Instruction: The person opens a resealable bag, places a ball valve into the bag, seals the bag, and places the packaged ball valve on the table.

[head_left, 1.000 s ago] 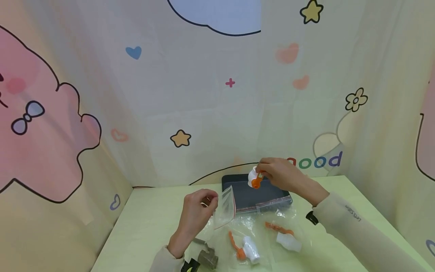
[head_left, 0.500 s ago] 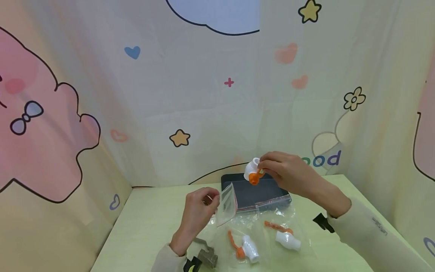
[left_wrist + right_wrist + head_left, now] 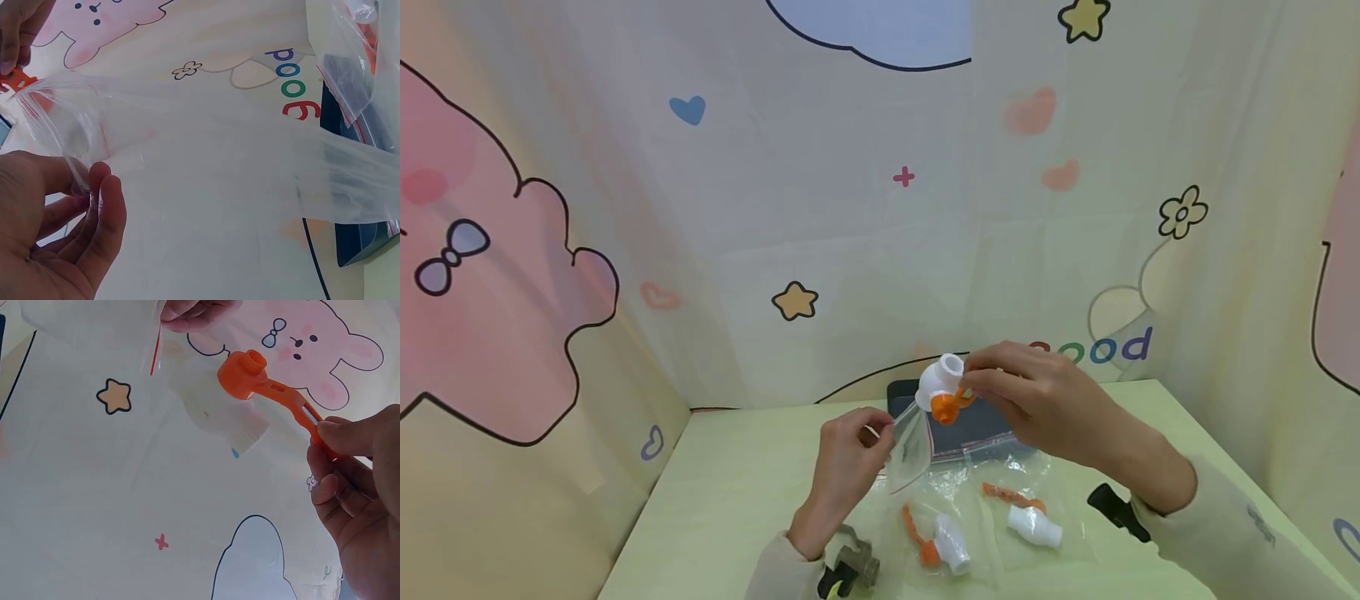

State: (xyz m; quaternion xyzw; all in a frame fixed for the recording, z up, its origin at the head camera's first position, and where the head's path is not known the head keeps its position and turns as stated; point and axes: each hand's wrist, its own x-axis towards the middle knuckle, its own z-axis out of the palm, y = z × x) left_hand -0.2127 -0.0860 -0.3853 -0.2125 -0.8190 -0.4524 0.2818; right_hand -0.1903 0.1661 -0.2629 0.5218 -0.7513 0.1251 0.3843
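My left hand (image 3: 850, 450) pinches the upper edge of a clear zip bag (image 3: 912, 454), which hangs with its mouth parted. In the left wrist view the bag (image 3: 250, 150) stretches out from the thumb and fingers. My right hand (image 3: 1045, 400) pinches the orange strap of a white plastic tube connector (image 3: 934, 383) with an orange cap (image 3: 945, 410). The right wrist view shows the strap (image 3: 290, 400) between thumb and forefinger. The connector's lower end overlaps the bag's mouth in the head view; whether it is inside, I cannot tell.
Behind the bag stands a dark tray (image 3: 898, 397) with bag edges over its front. Two bagged white connectors with orange straps, one at centre (image 3: 951, 542) and one at right (image 3: 1033, 525), lie on the table. A grey-brown fitting (image 3: 861, 560) lies near my left wrist.
My right hand has brought the connector left and down to the bag's mouth, after lifting it slightly. My left hand, still pinching the bag, has shifted a little to the right.
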